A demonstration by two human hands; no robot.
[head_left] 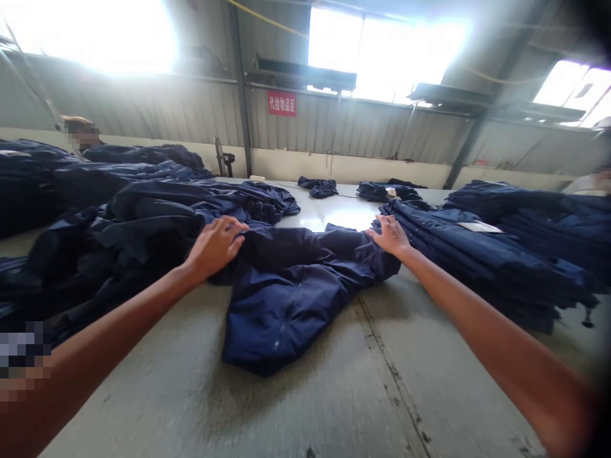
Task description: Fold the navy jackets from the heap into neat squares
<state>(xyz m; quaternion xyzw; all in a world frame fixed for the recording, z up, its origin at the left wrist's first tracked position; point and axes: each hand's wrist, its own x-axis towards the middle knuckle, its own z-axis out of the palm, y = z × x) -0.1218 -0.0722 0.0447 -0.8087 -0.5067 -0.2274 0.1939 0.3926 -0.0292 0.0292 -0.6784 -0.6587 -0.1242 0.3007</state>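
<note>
Navy cloth is bunching under the left grip [214,247], its fingers arching over a fold of a navy zip jacket [286,299], though whether they are pinching the cloth or only pressing on it is hard to tell. The right grip [389,235] is standing open, fingers spread on the jacket's far edge and closing on nothing. The jacket is lying crumpled between the two grips on a grey bench [305,407], its zip running back toward the wearer. Just left of the left grip, a large heap of navy garments [119,219] is spreading across the bench. Just right of the right grip, a folded navy stack [482,261] is lying with a white paper slip [480,227] on it. Beyond the grips, a small navy bundle [319,187] and a second bundle [382,191] are lying apart. Farther off, a co-worker [79,127] is standing behind the heap, and a red sign [281,103] is hanging on a corrugated wall [143,108].
</note>
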